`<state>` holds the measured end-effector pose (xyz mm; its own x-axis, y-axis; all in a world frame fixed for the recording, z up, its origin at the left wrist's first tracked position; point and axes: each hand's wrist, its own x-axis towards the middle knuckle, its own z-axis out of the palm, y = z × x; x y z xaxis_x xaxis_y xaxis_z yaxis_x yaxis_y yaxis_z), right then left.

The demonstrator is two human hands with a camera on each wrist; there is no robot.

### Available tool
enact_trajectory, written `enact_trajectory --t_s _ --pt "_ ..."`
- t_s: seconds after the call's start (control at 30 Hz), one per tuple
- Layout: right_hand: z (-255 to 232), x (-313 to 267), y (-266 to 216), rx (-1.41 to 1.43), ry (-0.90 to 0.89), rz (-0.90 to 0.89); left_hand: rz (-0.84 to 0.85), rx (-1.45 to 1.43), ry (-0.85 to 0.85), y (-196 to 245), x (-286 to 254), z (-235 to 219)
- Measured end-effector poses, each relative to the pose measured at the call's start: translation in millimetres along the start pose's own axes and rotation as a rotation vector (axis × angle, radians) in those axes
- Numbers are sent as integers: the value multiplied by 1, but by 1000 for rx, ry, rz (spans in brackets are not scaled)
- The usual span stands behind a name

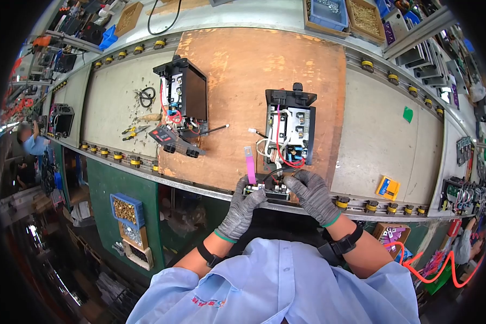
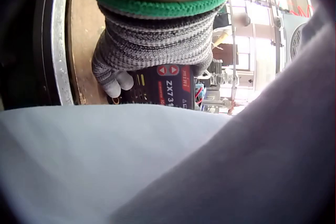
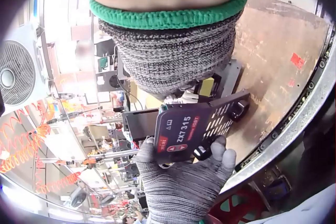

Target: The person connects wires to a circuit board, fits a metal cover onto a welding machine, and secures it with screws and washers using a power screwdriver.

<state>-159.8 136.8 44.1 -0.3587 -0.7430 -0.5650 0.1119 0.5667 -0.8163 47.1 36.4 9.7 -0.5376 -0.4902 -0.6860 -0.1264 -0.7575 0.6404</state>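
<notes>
In the head view, my gloved left hand grips the left end of a black front panel at the bench's near edge. The panel's printed face, marked ZX7 315, shows in the right wrist view, with left-hand fingers and thumb around it. A purple ribbon cable stands up beside that hand. My gloved right hand is at the panel's right end, by a black cable; its fingertips are hidden, and I cannot tell what they hold. Beyond it stands an opened welding machine with red and white wires.
A second opened machine stands left on the wooden board, its loose panel in front. Scissors and yellow-handled pliers lie farther left. Roller rails edge the bench. A yellow-orange box lies right.
</notes>
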Motion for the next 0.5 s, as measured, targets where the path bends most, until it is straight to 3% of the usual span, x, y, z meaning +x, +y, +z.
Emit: enact_trajectory --t_s 0.2,0.5 --pt "3 -1 3 -26 40 -107 4 9 -9 4 -4 3" --pt "3 -4 11 -41 53 -128 27 10 -6 6 -4 8"
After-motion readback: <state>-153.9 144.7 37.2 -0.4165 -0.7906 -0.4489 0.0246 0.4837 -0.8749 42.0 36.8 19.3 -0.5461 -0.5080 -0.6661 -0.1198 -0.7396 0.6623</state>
